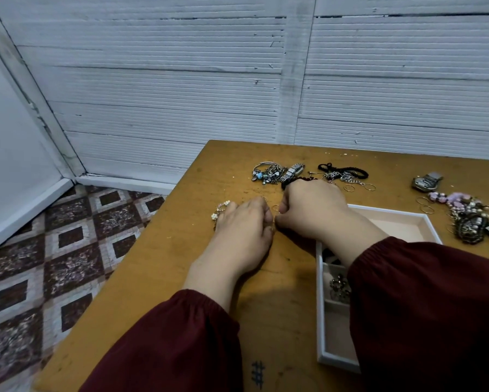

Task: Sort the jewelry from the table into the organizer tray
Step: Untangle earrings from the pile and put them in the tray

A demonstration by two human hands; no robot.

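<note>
two hands are working together on the table (209,278), just left of the organizer tray (424,220): left hand (244,224) and right hand (311,210) are curling their fingers down onto the wood, tips meeting; whatever they are pinching is hidden beneath them, so the hold cannot be told. step in hand, by judgement: picking up a small piece, likely one of the thin gold rings (275,207) lying by the fingertips. next move is calling for a fine nip on thin metal lying flat, then a carry rightward into a tray compartment; the near compartments are holding some dark pieces, the far one is showing bare lining. one flower bracelet (222,210) is lying partly under the left hand, farther left of the tray. several lots are lying beyond the tray: silver charm bracelets (268,172), black cord (345,168), loose hoops (369,187). right of the tray: watch (427,181), pink bead cluster (464,210). right sleeve (421,306) is covering much of the tray, likely getting in the way of the drop
</note>
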